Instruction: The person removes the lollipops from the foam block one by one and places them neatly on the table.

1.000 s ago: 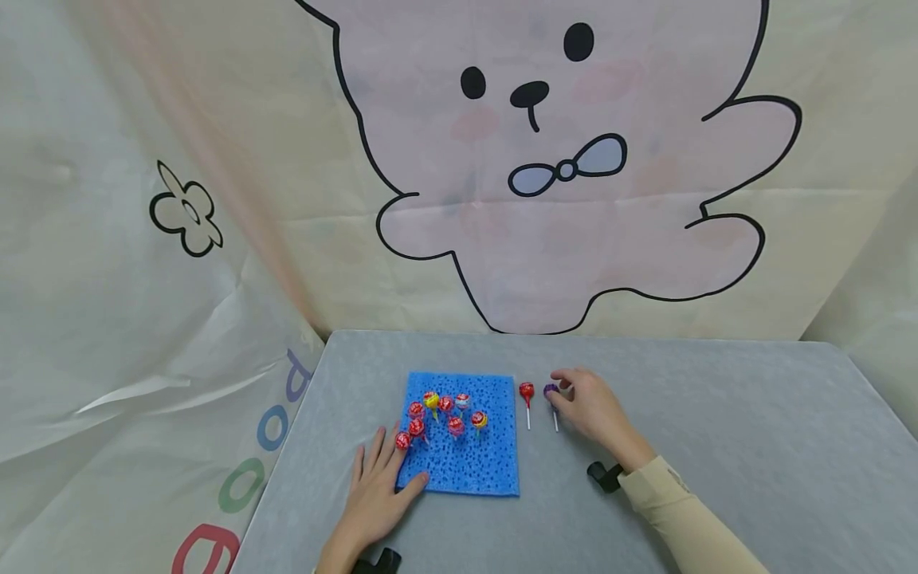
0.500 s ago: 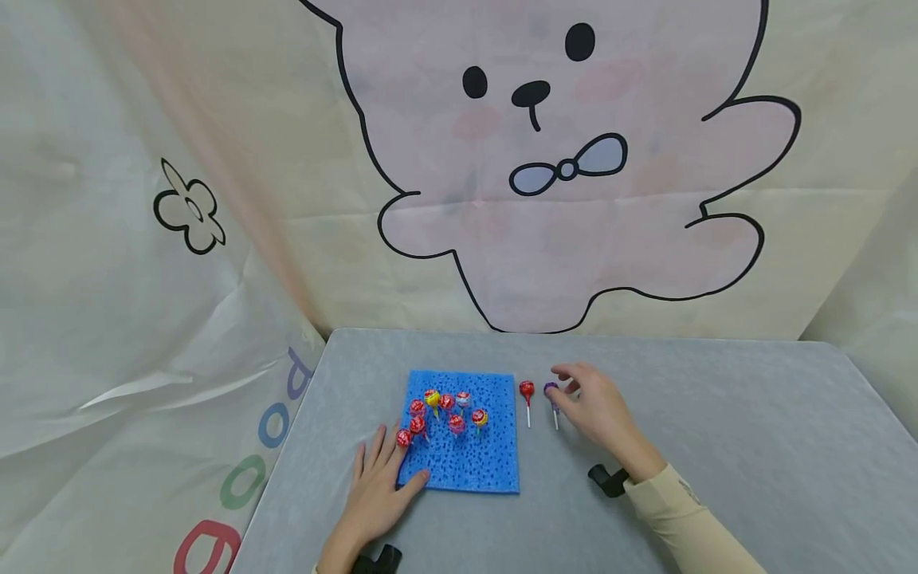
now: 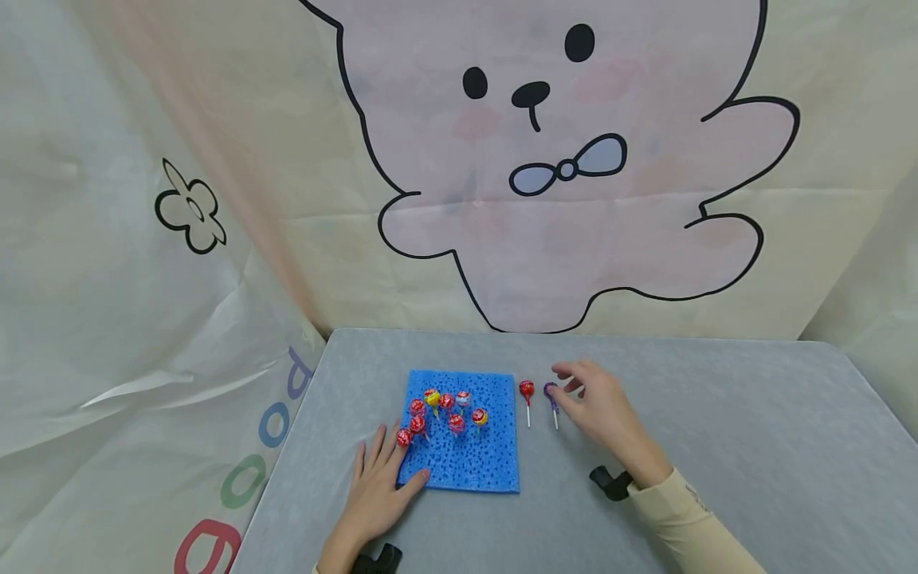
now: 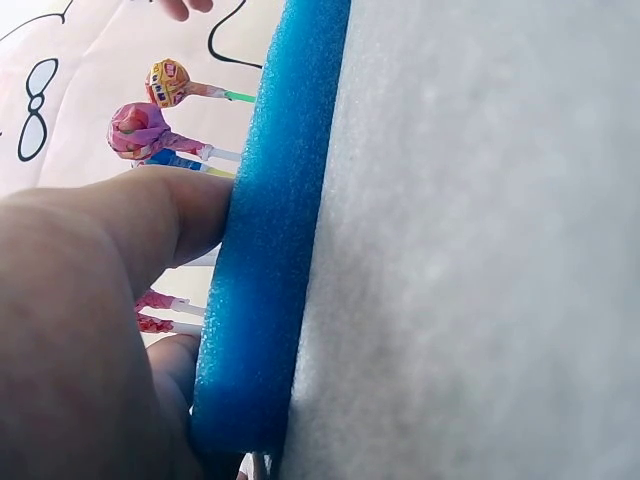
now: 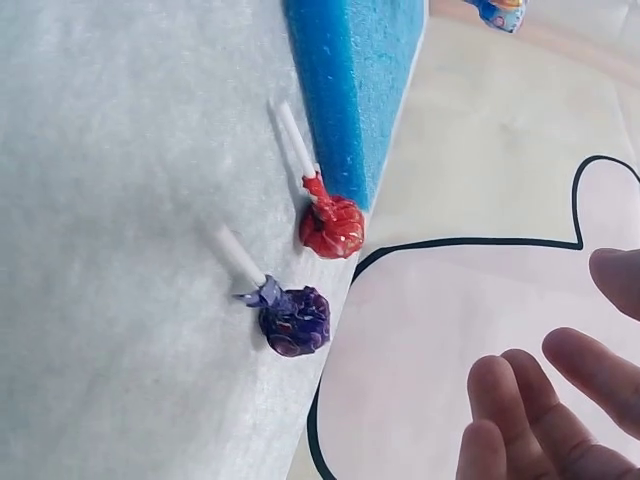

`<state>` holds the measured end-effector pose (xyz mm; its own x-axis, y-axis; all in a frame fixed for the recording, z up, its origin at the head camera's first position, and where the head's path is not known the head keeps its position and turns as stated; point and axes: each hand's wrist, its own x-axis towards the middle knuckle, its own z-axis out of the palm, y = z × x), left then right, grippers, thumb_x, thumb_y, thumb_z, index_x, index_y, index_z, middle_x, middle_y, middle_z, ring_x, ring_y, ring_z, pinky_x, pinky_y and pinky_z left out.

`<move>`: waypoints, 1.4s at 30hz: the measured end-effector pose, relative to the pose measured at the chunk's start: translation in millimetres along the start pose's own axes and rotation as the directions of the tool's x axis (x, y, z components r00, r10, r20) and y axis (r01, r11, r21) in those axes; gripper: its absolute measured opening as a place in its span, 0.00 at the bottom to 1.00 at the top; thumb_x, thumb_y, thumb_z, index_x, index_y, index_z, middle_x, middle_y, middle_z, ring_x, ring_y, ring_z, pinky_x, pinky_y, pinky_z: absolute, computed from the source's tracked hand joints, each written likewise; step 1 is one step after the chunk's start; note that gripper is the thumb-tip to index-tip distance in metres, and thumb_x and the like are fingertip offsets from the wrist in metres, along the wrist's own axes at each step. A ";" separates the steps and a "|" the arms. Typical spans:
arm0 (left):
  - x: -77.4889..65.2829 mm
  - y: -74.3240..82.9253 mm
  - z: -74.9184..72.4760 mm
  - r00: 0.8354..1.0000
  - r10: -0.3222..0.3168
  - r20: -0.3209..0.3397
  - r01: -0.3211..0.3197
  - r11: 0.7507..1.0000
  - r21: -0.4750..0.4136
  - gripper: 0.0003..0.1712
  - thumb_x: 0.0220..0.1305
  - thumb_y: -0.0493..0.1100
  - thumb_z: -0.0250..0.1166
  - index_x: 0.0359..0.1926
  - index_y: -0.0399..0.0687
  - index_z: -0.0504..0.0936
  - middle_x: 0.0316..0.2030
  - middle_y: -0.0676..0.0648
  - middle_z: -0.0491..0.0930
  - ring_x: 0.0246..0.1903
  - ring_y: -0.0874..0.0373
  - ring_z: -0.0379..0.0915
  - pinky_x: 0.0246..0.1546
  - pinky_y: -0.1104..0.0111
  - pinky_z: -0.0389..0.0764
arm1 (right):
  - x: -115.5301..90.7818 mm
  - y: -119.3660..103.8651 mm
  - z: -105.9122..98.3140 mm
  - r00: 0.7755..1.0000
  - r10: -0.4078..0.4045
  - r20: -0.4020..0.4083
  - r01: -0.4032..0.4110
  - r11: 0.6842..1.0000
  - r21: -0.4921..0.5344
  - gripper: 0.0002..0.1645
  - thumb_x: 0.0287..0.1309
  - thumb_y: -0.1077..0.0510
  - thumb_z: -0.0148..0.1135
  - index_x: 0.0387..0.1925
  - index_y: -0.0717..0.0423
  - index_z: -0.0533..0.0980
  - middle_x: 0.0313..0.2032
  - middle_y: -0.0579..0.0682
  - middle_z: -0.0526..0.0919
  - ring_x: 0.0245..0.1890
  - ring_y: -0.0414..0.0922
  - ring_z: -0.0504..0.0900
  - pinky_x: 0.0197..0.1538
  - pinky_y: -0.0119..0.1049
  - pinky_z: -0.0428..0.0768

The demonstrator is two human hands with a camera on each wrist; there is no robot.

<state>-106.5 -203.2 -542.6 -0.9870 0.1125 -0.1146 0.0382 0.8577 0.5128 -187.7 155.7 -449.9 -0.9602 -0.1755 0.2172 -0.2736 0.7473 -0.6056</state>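
A blue foam board lies on the table with several wrapped lollipops standing in it, red, pink and yellow among them. My left hand rests at its left front corner, fingers spread, thumb on the top face. Beside the board's right edge a red lollipop and a purple lollipop lie on the tabletop, white sticks toward me. My right hand hovers over the purple one, overlapping its head in the head view. The right wrist view shows its fingers loosely bent, apart from both lollipops, holding nothing.
The grey table reaches to a cloth backdrop with a cartoon animal printed on it. Black straps or camera mounts sit at the wrists. Several standing lollipops crowd the board's left half.
My right hand has lifted slightly from the purple lollipop, which stays lying on the table. The left hand and the board look unmoved.
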 end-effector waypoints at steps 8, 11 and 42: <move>0.4 -0.2 0.3 1.000 0.000 0.001 0.000 1.000 -0.002 0.50 0.70 0.74 0.55 0.82 0.50 0.60 0.84 0.48 0.47 0.83 0.39 0.35 0.77 0.34 0.30 | -5.0 -2.7 11.7 0.998 -0.049 0.035 0.051 0.998 -0.035 0.23 0.59 0.56 0.77 0.55 0.59 0.84 0.45 0.54 0.87 0.41 0.47 0.85 0.44 0.44 0.88; 0.6 -0.1 0.5 1.000 0.005 -0.002 -0.005 1.000 -0.004 0.50 0.70 0.74 0.55 0.82 0.51 0.60 0.84 0.48 0.47 0.83 0.39 0.35 0.77 0.34 0.30 | -7.3 -8.8 16.3 0.997 -0.060 0.054 0.061 0.998 -0.022 0.24 0.58 0.57 0.78 0.55 0.59 0.84 0.45 0.54 0.87 0.40 0.47 0.85 0.43 0.43 0.88; 0.1 -0.3 0.4 1.000 -0.010 0.003 0.010 1.000 -0.008 0.50 0.70 0.74 0.55 0.82 0.52 0.59 0.84 0.48 0.48 0.83 0.40 0.35 0.77 0.35 0.30 | -12.1 -58.0 61.9 0.972 -0.108 0.211 0.076 0.985 0.153 0.22 0.62 0.55 0.75 0.56 0.54 0.84 0.49 0.46 0.88 0.43 0.44 0.85 0.41 0.31 0.83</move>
<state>-106.6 -203.2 -543.1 -0.9869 0.1055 -0.1224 0.0271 0.8547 0.5183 -163.7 74.9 -464.9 -0.9152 -0.3861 0.1150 -0.3512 0.6247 -0.6974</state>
